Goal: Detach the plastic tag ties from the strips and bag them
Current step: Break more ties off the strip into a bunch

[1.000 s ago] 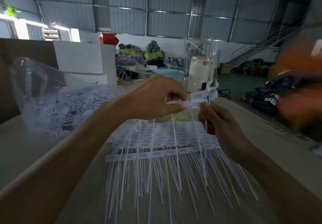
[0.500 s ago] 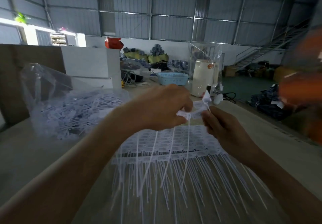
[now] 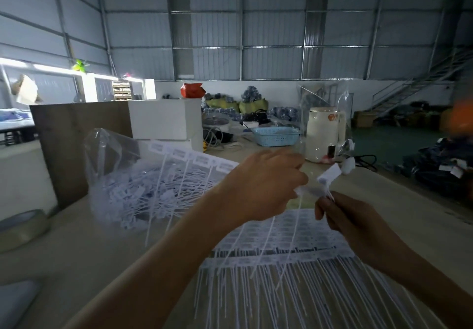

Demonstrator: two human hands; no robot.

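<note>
Snapping ties off: left hand grips a strip section, right hand pinches one tag tie, both above the strip stack; bag lies left of it. Twist sharply at the joint, keep tails untangled

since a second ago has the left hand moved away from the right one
Cannot tell: the camera moved too. Against the right hand, the left hand looks slightly farther left, gripping a strip of ties.
</note>
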